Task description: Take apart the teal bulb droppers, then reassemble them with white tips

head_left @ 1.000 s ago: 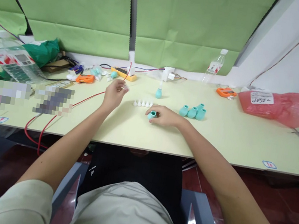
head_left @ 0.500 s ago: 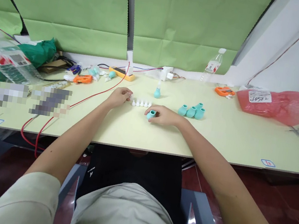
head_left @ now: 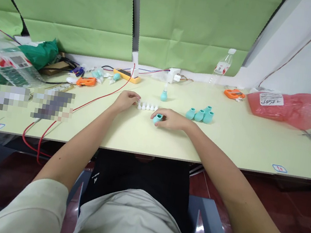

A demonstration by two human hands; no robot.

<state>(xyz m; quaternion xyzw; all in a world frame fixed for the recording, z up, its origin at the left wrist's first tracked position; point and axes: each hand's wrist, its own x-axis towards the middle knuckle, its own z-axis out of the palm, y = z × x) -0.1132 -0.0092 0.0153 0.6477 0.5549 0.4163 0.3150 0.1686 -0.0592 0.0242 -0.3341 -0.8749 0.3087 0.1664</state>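
Teal round-bodied bulb, short-necked, matt, apparently rubber or soft plastic [head_left: 157,119]: one, at near centre of the pale yellow tabletop [head_left: 145,140], mouth open and facing up, nothing fitted in it.

Right hand [head_left: 172,119]: thumb and fingers closed around that bulb from its right side.

Left hand [head_left: 125,102]: slightly farther and to the left; fingertips drawn together at the left end of the white row. Whether anything is pinched there cannot be told.

Small white bulb-shaped pieces, apparently plastic [head_left: 148,107]: five, in a left-to-right row just beyond the held bulb, none fitted.

Loose teal bulbs, open-necked [head_left: 199,117]: four, grouped to the right of the right hand, three in front and one behind, all without tops.

Teal bulb with a clear, tube-like top [head_left: 164,95]: one, upright, beyond the white row.

Progress, as judged: one unit appears put together; five bulbs, counting the one in hand, appear to lack tops, so most of the work seems left.

Farther, at right: orange plastic-handled tool [head_left: 234,94].
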